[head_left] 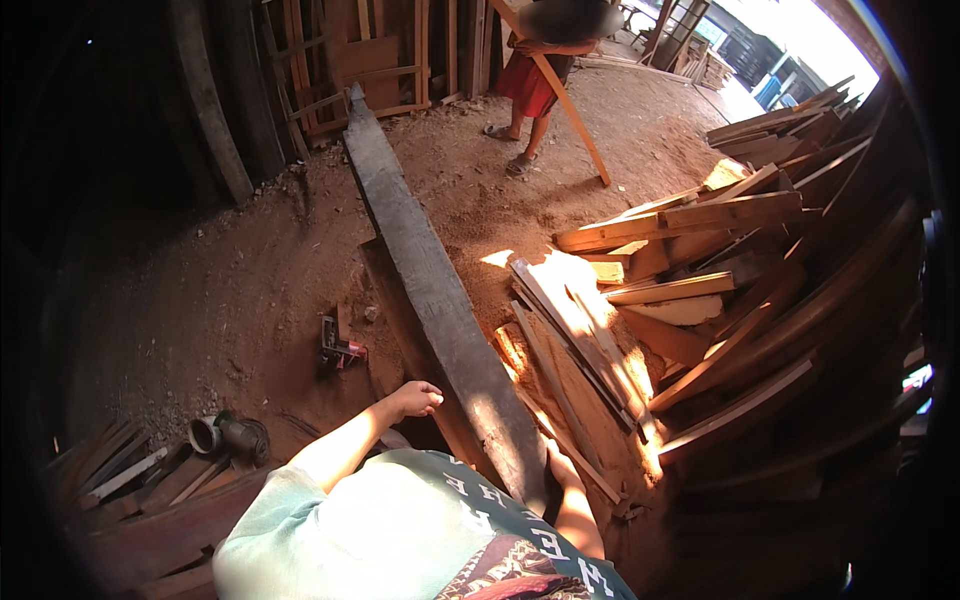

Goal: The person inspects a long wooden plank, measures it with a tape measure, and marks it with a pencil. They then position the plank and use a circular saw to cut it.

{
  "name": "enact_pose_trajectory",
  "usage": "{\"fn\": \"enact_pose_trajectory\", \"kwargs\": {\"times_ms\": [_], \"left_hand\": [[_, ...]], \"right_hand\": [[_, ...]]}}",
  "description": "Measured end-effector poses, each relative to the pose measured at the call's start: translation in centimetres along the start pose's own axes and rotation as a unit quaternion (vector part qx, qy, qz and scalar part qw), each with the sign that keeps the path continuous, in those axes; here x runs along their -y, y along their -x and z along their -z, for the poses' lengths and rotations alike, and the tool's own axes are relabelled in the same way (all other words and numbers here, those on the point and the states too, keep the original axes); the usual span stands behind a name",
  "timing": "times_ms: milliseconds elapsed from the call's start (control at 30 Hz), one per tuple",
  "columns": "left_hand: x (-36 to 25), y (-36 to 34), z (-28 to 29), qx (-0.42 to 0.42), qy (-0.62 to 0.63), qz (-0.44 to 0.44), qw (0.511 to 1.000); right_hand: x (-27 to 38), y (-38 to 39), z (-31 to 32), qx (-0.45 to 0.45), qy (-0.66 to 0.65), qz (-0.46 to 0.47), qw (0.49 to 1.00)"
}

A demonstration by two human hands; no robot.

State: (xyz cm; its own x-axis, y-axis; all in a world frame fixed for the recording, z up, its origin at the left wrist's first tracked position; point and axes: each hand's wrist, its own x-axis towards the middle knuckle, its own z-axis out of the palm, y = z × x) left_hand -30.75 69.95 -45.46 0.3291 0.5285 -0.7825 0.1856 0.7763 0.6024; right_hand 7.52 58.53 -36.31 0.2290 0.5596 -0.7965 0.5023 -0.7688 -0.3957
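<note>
A long, dark grey wooden beam stretches away from my body toward the far wall, its near end beside my shirt. My left hand is closed, fingers curled together, just left of the beam; anything small inside the fingers is hidden. Lower down on the other side, my right hand grips the beam's right edge near its close end, with some fingers out of sight. Under the beam's left side shows a second brown timber, partly covered.
A red and black power tool lies on the dirt floor at left. Scrap boards heap up on the right; loose strips lie beside the beam. Pipe-like pieces sit lower left. Farther off, a person in red shorts holds a plank.
</note>
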Motion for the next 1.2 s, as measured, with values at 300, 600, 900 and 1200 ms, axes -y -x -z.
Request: {"fn": "enact_pose_trajectory", "kwargs": {"times_ms": [300, 600, 900, 1200], "left_hand": [[-3.0, -3.8, -1.4, -0.083, 0.154, 0.051, 0.983], [-4.9, -5.4, -2.5, -0.076, 0.133, 0.062, 0.986], [-5.8, -5.1, -2.5, -0.099, 0.13, 0.075, 0.984], [-4.9, -5.6, -2.3, -0.077, 0.156, 0.085, 0.981]], "right_hand": [[-2.8, -3.6, 0.6, 0.013, 0.037, -0.007, 0.999], [-5.3, -8.6, -0.1, 0.037, 0.062, -0.001, 0.997], [-5.0, -10.1, -0.1, 0.046, 0.073, 0.002, 0.996], [-4.5, -9.3, 0.4, 0.036, 0.079, -0.001, 0.996]]}}
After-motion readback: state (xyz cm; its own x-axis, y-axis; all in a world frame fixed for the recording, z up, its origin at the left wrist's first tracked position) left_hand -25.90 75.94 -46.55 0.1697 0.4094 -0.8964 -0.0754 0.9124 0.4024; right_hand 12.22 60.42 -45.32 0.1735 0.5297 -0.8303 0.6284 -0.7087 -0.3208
